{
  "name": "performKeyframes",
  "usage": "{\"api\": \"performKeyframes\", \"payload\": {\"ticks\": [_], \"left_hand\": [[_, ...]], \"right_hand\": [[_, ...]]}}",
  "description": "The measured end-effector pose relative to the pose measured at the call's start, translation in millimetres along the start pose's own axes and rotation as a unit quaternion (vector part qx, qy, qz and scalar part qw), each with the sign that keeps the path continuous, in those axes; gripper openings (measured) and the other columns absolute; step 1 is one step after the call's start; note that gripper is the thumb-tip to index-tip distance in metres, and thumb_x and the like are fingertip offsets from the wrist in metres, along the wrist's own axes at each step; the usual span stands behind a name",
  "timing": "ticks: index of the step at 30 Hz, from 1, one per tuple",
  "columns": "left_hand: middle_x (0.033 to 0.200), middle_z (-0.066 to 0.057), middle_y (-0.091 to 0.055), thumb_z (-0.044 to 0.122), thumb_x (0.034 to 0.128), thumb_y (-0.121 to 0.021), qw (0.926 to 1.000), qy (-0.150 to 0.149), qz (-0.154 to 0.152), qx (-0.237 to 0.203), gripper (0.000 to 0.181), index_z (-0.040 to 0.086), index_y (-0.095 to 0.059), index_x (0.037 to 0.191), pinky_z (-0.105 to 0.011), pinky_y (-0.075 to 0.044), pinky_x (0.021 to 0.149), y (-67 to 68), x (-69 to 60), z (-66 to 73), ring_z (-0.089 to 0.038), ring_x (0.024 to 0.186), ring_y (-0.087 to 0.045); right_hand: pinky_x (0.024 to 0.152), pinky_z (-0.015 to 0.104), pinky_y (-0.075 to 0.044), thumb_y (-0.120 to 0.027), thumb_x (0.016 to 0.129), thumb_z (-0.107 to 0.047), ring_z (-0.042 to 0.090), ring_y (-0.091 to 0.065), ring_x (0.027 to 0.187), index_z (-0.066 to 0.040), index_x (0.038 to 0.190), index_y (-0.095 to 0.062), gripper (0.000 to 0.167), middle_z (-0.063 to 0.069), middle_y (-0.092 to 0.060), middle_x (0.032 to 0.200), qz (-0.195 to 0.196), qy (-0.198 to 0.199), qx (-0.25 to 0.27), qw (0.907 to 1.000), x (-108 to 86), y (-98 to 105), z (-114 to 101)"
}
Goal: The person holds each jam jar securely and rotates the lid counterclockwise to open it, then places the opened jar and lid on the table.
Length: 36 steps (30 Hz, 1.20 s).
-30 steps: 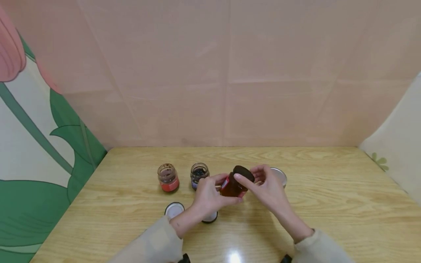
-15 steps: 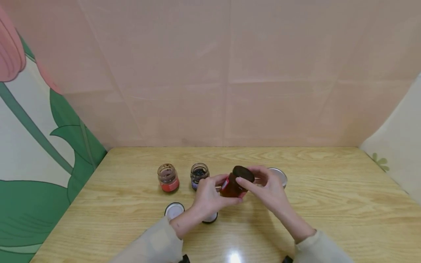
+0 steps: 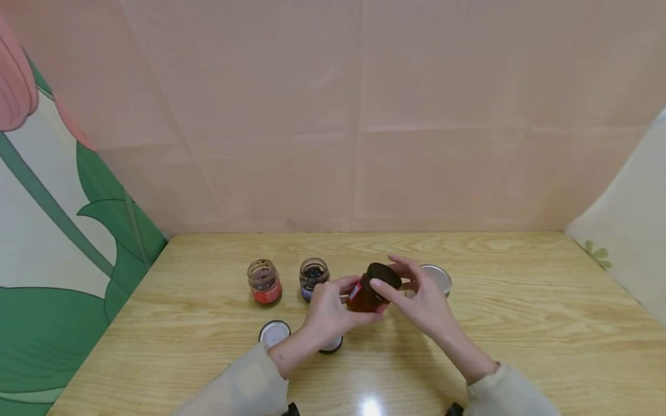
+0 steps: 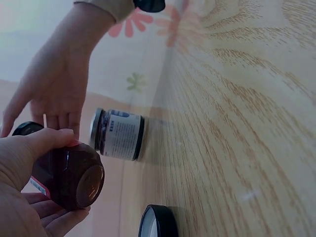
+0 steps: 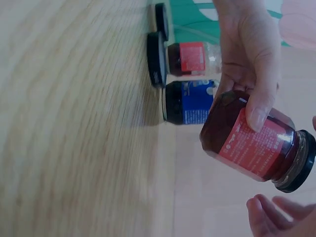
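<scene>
My left hand (image 3: pixel 330 309) grips a dark jar with a red label (image 3: pixel 366 296), tilted and raised above the table. A black lid (image 3: pixel 384 275) sits on its mouth. Around this lid lies my right hand (image 3: pixel 424 297), fingers spread and fairly straight; in the right wrist view several of its fingertips (image 5: pixel 261 210) stand apart from the lid. An uncovered red-label jar (image 3: pixel 265 283) and an uncovered blue-label jar (image 5: pixel 195 102) stand to the left. Two loose lids lie inside up near my left forearm, one pale-faced lid (image 3: pixel 274 333) and another lid (image 3: pixel 332 345) partly hidden.
Behind my right hand stands a closed jar with a silvery lid (image 3: pixel 437 279), its pale label (image 4: pixel 122 134) seen in the left wrist view. The wooden table (image 3: pixel 520 323) ends at a pinkish cloth backdrop (image 3: pixel 359 144).
My right fingers closed in around the lid half a second ago, and now they are spread away from it again. The jar and left hand have stayed nearly in place.
</scene>
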<state>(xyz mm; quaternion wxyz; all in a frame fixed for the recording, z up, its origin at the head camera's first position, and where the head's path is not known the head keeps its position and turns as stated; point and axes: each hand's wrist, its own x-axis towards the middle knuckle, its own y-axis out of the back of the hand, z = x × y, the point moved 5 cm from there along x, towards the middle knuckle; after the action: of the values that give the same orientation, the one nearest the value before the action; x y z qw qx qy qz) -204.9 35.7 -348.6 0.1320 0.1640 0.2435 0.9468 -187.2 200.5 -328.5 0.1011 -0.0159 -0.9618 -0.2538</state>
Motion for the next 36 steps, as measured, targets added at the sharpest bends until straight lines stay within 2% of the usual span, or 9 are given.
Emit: {"api": "performKeyframes", "payload": {"ticks": [3,7,11,14,17,22,26,31,36], "left_hand": [[0.108,-0.004,-0.072,0.031,0.0671,-0.087,0.9997,-0.006,0.002,0.022,0.058,0.011,-0.068,0.118,-0.026,-0.055,0.077,0.1,-0.6,1.3,-0.016,0.096,-0.068],[0.107,-0.003,-0.072,0.032,0.0677,-0.087,0.9995,-0.011,0.003,0.031,0.058,0.011,-0.068,0.118,-0.026,-0.054,0.078,0.1,-0.9,2.4,-0.016,0.097,-0.067],[0.108,-0.005,-0.072,0.029,0.0675,-0.087,0.9997,-0.01,0.002,0.021,0.058,0.01,-0.067,0.118,-0.026,-0.055,0.079,0.0,-1.2,2.4,-0.017,0.097,-0.068],[0.109,-0.005,-0.072,0.027,0.0673,-0.087,1.0,-0.005,-0.001,0.006,0.058,0.009,-0.067,0.118,-0.025,-0.055,0.078,-0.3,-1.3,1.5,-0.017,0.097,-0.069],[0.11,-0.005,-0.072,0.026,0.0672,-0.087,1.0,0.002,-0.005,-0.005,0.058,0.009,-0.067,0.119,-0.023,-0.055,0.077,-0.5,-1.3,0.0,-0.018,0.097,-0.069],[0.11,-0.005,-0.072,0.028,0.0674,-0.087,0.9999,0.005,-0.008,-0.006,0.059,0.009,-0.066,0.119,-0.024,-0.056,0.076,-0.8,-1.5,-1.1,-0.018,0.095,-0.069],[0.11,-0.005,-0.072,0.029,0.0675,-0.087,0.9999,0.005,-0.008,-0.006,0.058,0.01,-0.067,0.119,-0.024,-0.056,0.077,-0.9,-1.5,-1.3,-0.018,0.096,-0.069],[0.111,-0.006,-0.071,0.029,0.0673,-0.087,0.9999,0.008,-0.009,-0.004,0.061,0.01,-0.065,0.12,-0.026,-0.056,0.078,-0.4,-1.5,-1.6,-0.019,0.098,-0.069],[0.113,-0.009,-0.07,0.029,0.0671,-0.088,0.9998,0.014,-0.009,0.004,0.065,0.007,-0.063,0.123,-0.029,-0.056,0.081,0.2,-1.5,-1.5,-0.021,0.102,-0.067]], "right_hand": [[0.074,0.026,-0.049,-0.073,0.083,-0.041,0.02,-0.058,0.088,-0.007,0.123,-0.056,0.056,0.01,-0.064,0.105,0.035,-0.02,-0.044,0.9982,1.4,2.6,-1.2],[0.067,0.027,-0.045,-0.074,0.079,-0.049,0.017,-0.055,0.079,-0.008,0.106,-0.059,0.052,0.007,-0.063,0.092,0.043,-0.044,-0.073,0.9954,2.4,3.8,-1.8],[0.062,0.025,-0.044,-0.077,0.077,-0.046,0.017,-0.055,0.073,-0.007,0.101,-0.06,0.049,0.007,-0.064,0.088,0.043,-0.029,-0.072,0.996,2.5,4.5,-2.5],[0.064,0.024,-0.046,-0.079,0.078,-0.038,0.016,-0.056,0.074,-0.006,0.103,-0.063,0.043,0.007,-0.067,0.093,0.036,0.003,-0.058,0.9977,2.2,4.7,-3.0],[0.065,0.024,-0.049,-0.077,0.081,-0.03,0.017,-0.059,0.077,-0.006,0.112,-0.065,0.041,0.009,-0.068,0.104,0.014,0.027,-0.038,0.9988,1.7,4.5,-3.2],[0.063,0.026,-0.05,-0.073,0.085,-0.023,0.02,-0.063,0.083,-0.005,0.126,-0.059,0.046,0.015,-0.062,0.119,-0.03,0.037,0.004,0.9989,0.3,3.7,-3.5],[0.064,0.026,-0.051,-0.072,0.086,-0.021,0.021,-0.062,0.086,-0.007,0.129,-0.057,0.047,0.015,-0.06,0.121,-0.039,0.038,0.015,0.9984,-0.1,3.7,-3.3],[0.071,0.027,-0.051,-0.073,0.085,-0.023,0.021,-0.06,0.091,-0.007,0.126,-0.06,0.046,0.012,-0.06,0.119,-0.02,0.047,0.006,0.9987,1.3,5.4,-4.5],[0.069,0.023,-0.05,-0.076,0.082,-0.025,0.016,-0.059,0.083,-0.007,0.12,-0.065,0.044,0.01,-0.062,0.11,0.027,0.044,-0.016,0.9985,2.0,10.2,-5.3]]}}
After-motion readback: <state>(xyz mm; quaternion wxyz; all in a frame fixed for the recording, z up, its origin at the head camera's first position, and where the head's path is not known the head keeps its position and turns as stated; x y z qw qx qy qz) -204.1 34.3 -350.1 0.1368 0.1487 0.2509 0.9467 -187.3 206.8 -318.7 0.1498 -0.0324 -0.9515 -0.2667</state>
